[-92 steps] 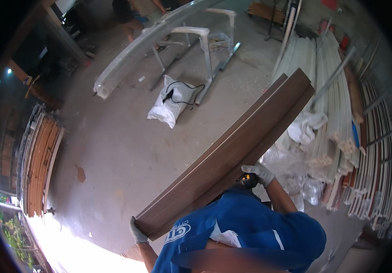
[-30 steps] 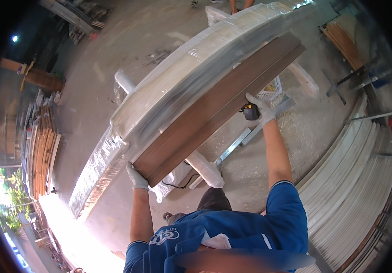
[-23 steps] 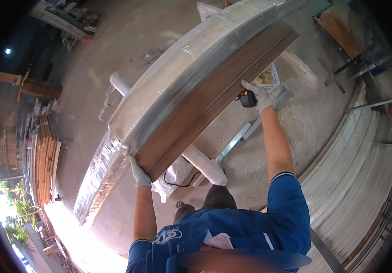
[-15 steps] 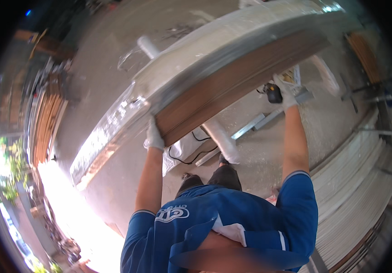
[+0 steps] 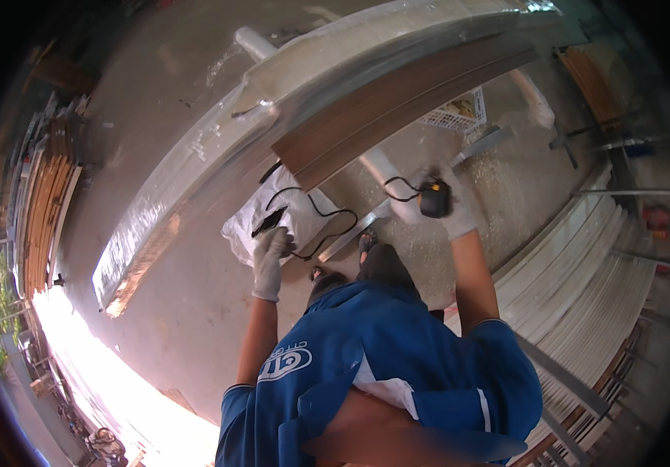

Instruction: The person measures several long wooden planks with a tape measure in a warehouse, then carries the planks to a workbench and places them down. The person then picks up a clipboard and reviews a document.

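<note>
My right hand (image 5: 459, 214), in a whitish work glove, is closed around a black tape measure (image 5: 434, 200) with a yellow mark and a dark strap. Low on the left, my gloved left hand (image 5: 269, 261) has its fingers curled. Whether it holds anything is hidden. Beside that hand lie a white sack (image 5: 245, 222) and a black cord (image 5: 342, 231). Beyond both hands, a long brown board (image 5: 397, 117) rests next to a long bundle wrapped in clear film (image 5: 195, 152). Neither hand touches the board.
Wrapped rolls (image 5: 388, 175) lie under the board. A white plastic basket (image 5: 459, 115) and a metal bar (image 5: 479, 148) are on the floor beyond my right hand. Stacked pale strips (image 5: 584, 288) fill the right side. Boards (image 5: 50, 214) stand at the left.
My left hand has let go of the board's near end and come down beside the sack. My right hand has drawn back toward me and left with the tape measure.
</note>
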The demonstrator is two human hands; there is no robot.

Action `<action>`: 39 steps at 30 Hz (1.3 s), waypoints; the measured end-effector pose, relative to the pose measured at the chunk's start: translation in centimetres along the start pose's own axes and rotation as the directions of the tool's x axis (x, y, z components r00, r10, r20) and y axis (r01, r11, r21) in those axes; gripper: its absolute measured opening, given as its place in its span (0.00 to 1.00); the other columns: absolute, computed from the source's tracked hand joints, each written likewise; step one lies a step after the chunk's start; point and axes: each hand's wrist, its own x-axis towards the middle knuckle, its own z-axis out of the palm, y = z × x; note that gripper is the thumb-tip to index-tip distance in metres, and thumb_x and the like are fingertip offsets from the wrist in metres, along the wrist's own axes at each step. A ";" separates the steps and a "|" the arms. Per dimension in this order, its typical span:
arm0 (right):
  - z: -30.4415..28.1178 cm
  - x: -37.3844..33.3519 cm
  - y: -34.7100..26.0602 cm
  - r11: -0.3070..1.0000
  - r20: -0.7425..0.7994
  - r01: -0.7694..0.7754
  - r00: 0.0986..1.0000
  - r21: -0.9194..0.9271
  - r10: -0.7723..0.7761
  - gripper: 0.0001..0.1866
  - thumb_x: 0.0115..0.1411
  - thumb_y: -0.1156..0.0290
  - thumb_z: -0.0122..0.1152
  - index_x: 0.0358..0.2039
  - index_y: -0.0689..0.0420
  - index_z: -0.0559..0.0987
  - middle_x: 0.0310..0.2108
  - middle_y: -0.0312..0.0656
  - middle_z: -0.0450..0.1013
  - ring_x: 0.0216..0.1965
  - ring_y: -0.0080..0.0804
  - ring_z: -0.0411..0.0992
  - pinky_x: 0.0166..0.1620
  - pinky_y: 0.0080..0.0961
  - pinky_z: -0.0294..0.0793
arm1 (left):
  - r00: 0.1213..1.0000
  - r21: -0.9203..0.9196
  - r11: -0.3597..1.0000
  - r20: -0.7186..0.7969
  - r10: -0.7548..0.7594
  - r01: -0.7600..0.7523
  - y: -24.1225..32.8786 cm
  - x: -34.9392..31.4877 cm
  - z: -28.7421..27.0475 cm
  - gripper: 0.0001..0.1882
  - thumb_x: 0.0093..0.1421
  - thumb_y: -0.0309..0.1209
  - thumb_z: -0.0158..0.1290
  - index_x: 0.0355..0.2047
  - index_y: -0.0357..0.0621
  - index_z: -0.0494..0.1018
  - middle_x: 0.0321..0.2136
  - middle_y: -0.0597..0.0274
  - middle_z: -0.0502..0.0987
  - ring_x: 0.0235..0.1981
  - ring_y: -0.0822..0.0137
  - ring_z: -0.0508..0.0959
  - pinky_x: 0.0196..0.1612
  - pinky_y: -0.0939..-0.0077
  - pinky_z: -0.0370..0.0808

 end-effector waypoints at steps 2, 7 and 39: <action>4.2 -1.4 4.0 0.999 -0.005 -0.017 1.000 -0.043 0.017 0.13 0.67 0.60 0.56 0.37 0.58 0.76 0.29 0.38 0.75 0.29 0.30 0.76 0.33 0.27 0.79 | 0.988 0.061 0.994 0.130 0.084 -0.092 -0.3 -1.7 -0.8 0.22 0.67 0.43 0.52 0.50 0.36 0.74 0.37 0.59 0.80 0.37 0.68 0.80 0.41 0.76 0.74; 13.3 -3.1 15.5 0.947 -0.137 -0.209 0.974 -0.245 0.179 0.13 0.66 0.61 0.59 0.37 0.60 0.77 0.30 0.40 0.76 0.32 0.32 0.76 0.38 0.29 0.79 | 0.919 0.059 0.974 0.348 0.186 -0.219 -0.8 -5.8 -3.6 0.22 0.63 0.38 0.58 0.50 0.35 0.72 0.40 0.61 0.77 0.42 0.72 0.75 0.45 0.75 0.73; 9.4 -10.0 8.7 0.036 0.412 0.411 0.911 -0.911 0.014 0.41 0.34 0.59 0.75 0.53 0.51 0.72 0.43 0.48 0.76 0.45 0.47 0.75 0.49 0.39 0.73 | 0.869 0.230 0.973 0.486 -0.090 -0.028 1.7 -3.3 7.9 0.25 0.65 0.50 0.51 0.47 0.37 0.71 0.34 0.54 0.79 0.31 0.65 0.81 0.33 0.73 0.77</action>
